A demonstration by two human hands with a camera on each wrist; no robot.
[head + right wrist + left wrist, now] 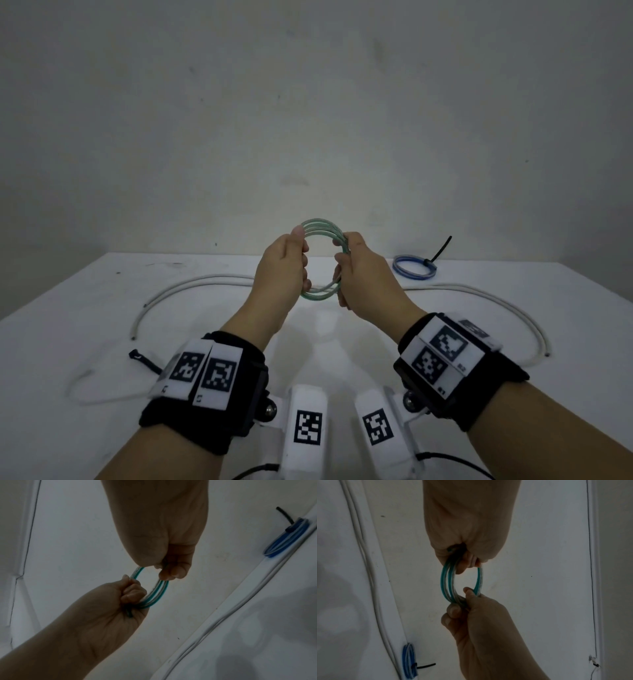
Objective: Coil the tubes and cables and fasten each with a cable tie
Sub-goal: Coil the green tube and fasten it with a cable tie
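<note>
Both hands, left hand (284,263) at 9 o'clock and right hand (364,274) at 3, grip the coiled green transparent tube (322,229), probably so the loops stay together for tying.

Both bare forearms wore black wrist straps (236,394) carrying white tags (442,353) printed with black square markers; thin black cables (253,470) trailed below.

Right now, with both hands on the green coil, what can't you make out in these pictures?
- Green coil, all views: the tube ends sit inside the left hand and right hand, hidden by curled fingers.
- Loose black cable tie, head view: its far end is covered by the left wristband.
- Blue coil, left wrist view: dim and small, so its turns cannot be counted.
</note>
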